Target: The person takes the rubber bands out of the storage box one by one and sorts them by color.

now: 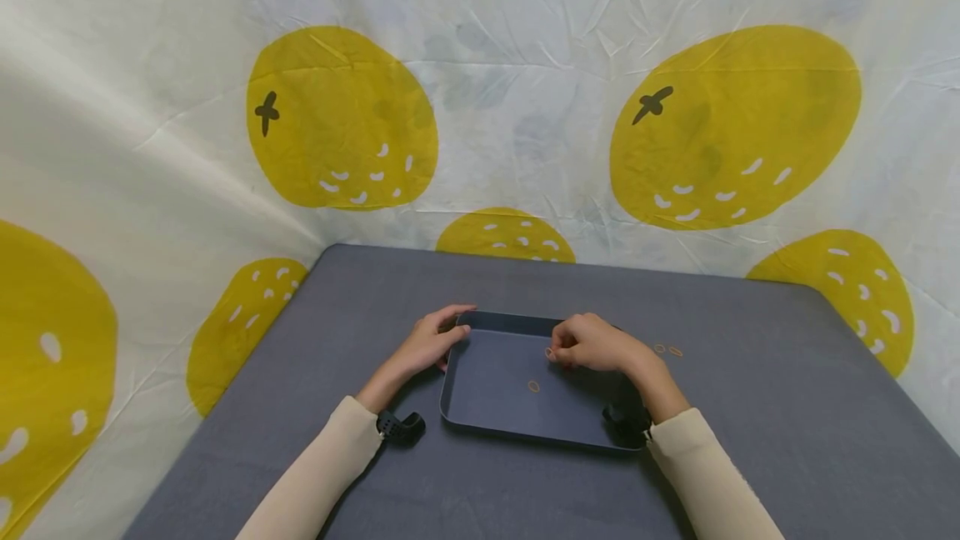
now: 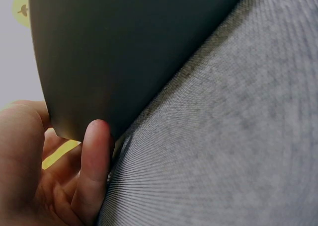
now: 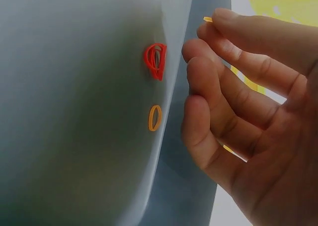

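A dark grey rectangular tray [image 1: 487, 407] lies on the cloth-covered table. At its far left corner, my left hand [image 1: 431, 342] grips the rim, thumb over the edge. The left wrist view shows the fingers against the tray's outer wall [image 2: 114, 52]. Above the tray my right hand [image 1: 600, 344] pinches a small orange rubber band [image 3: 207, 19] between thumb and index finger. One orange rubber band [image 1: 533, 387] lies on the tray floor. In the right wrist view, red rubber bands [image 3: 156, 62] lie together near another orange band [image 3: 155, 118]; the red ones are hidden in the head view.
Two orange rubber bands, one round [image 1: 660, 348] and one narrower [image 1: 676, 352], lie on the grey table [image 1: 750, 407] right of the tray. A pale curtain [image 1: 525, 123] with yellow fruit prints hangs behind the table and along its left side.
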### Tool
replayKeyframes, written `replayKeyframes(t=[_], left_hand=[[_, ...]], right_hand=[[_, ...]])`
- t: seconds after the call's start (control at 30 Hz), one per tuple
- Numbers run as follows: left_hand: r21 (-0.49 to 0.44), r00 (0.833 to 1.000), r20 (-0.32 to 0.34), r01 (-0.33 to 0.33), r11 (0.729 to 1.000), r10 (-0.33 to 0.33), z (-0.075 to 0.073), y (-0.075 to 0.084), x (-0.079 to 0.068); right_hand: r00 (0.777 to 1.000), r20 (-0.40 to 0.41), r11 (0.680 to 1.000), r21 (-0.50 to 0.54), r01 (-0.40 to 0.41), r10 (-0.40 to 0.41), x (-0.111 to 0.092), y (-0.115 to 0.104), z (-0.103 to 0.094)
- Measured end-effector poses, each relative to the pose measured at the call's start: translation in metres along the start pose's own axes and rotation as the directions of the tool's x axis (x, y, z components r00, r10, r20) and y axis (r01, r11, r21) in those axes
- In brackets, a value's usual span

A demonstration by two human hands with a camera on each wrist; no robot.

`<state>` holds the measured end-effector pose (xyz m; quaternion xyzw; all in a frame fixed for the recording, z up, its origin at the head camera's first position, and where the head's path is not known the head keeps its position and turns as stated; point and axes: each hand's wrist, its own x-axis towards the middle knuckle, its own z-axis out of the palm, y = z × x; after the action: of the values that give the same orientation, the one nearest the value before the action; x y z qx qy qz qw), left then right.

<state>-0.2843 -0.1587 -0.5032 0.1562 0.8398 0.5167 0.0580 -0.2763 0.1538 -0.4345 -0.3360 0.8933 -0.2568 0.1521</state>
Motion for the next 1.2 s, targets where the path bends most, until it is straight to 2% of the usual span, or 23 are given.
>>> replayKeyframes(t=[0.3,0.63,0.9,1.07,1.2], left_hand=[[0.011,1.000,0.009,-0.017,1.000,0.017,-0.001,-0.001,0.000],[0.028,1.000,0.013,-0.006,1.000,0.006,0.000,0.000,0.000],[0.021,1.000,0.012,-0.012,1.000,0.011,0.000,-0.001,0.000],[0.024,1.000,-0.002,-0.010,1.000,0.010,0.001,0.004,-0.001],[0.028,1.000,0.010,-0.012,1.000,0.012,0.000,0.000,0.000]], right_hand=[[1.000,-0.013,1.000,-0.013,-0.005,0.005,-0.003,0.002,-0.002],[0.999,-0.026,0.999,-0.015,-0.028,0.027,-0.004,0.006,-0.001],[0.999,-0.013,0.999,-0.012,-0.031,0.031,-0.002,0.010,0.001],[0.999,-0.011,0.999,-0.017,-0.043,0.042,-0.002,0.011,0.001],[0.999,-0.013,0.999,-0.013,-0.044,0.043,-0.002,0.011,0.002]])
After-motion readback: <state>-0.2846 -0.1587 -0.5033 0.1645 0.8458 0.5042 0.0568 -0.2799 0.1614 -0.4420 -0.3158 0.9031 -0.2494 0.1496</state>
